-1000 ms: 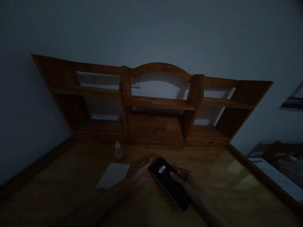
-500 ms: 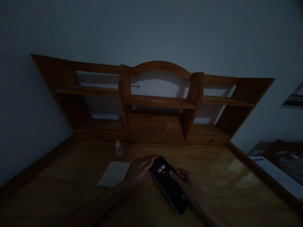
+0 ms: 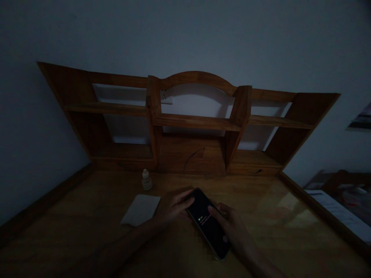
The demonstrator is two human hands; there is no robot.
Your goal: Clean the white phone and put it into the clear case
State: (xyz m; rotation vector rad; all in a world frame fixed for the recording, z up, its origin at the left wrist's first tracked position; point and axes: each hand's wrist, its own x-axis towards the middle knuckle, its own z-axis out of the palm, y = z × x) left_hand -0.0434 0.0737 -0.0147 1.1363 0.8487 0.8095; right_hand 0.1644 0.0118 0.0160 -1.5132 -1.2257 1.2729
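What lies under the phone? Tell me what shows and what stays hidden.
The phone lies over the wooden desk top, between the left hand and the right hand. The spot beneath it is covered, and the dim light hides whether it rests flat.

- A small bottle [image 3: 147, 180] is being kept upright on the wooden desk [image 3: 87, 227], far left.
- A pale cloth [image 3: 140, 209] is lying flat near it.
- A wooden shelf unit [image 3: 191, 123] is standing against the far wall.

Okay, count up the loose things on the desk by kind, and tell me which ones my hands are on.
Phone: 1, left hand at its top end, right hand on its right edge
Small bottle: 1, untouched
Pale cloth: 1, untouched
Total: 3
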